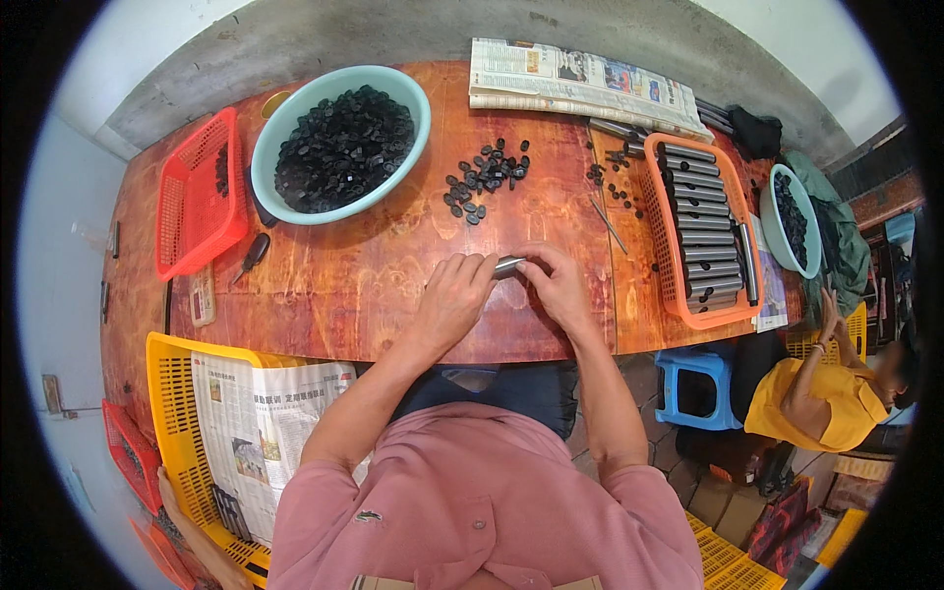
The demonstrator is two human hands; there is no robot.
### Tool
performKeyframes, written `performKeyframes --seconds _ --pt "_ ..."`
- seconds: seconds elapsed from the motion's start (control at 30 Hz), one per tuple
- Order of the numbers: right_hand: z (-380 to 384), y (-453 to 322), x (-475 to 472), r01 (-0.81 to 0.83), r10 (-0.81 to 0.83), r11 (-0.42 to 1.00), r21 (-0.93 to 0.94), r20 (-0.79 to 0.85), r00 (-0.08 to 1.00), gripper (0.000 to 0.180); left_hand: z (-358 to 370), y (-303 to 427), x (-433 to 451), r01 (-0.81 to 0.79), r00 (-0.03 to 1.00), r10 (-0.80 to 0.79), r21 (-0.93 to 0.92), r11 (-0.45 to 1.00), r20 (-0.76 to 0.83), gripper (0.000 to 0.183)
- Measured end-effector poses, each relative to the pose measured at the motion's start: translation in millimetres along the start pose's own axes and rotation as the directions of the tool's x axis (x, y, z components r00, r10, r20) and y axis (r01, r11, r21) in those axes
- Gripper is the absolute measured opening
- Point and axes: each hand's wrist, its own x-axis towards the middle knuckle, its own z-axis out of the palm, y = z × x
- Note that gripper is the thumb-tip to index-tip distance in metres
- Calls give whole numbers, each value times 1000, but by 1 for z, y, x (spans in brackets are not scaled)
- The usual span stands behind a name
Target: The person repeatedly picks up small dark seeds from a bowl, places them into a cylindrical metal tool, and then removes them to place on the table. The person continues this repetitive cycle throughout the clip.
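Note:
Near the table's front edge, my left hand [461, 284] is closed around a short metal tube [507, 268] that lies level between both hands. At the tube's right end, my right hand [552, 279] pinches it with thumb and fingers; whether a small part is held there is hidden. Beyond my hands lies a loose group of small black oval plastic parts [472, 193]. To the right, an orange plastic basket [649, 243] holds a row of similar metal tubes with black ends [708, 237]. A large light-blue basin [414, 155] full of small black parts stands at the back left.
A red basket [240, 214] and an awl-like tool with a black handle [255, 251] are at left. Folded newspapers [575, 77] lie at the back. A thin rod [609, 226] lies near the orange basket. A person in yellow [818, 405] sits at right; another person's arm [195, 538] shows lower left.

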Motion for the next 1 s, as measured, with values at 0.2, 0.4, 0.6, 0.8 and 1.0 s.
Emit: performKeyframes --seconds 0.2,0.4,0.6,0.8,1.0 --pt "1 2 -10 210 -219 968 -140 -49 975 13 2 7 -1 23 1000 -23 -18 1000 -17 36" --pt "18 -18 24 44 -113 901 -431 -137 984 26 -1 7 1 -13 1000 13 48 999 17 31" --pt "41 -1 54 75 -261 670 -739 -139 955 23 -5 1 8 16 996 -11 -55 998 88 32" --pt "44 -3 53 82 -292 640 -764 -143 946 20 -2 -7 6 70 997 -63 -213 975 41 32" --pt "44 -3 49 36 -212 654 -755 -138 968 22 -5 -7 7 79 992 -59 -183 980 112 31"
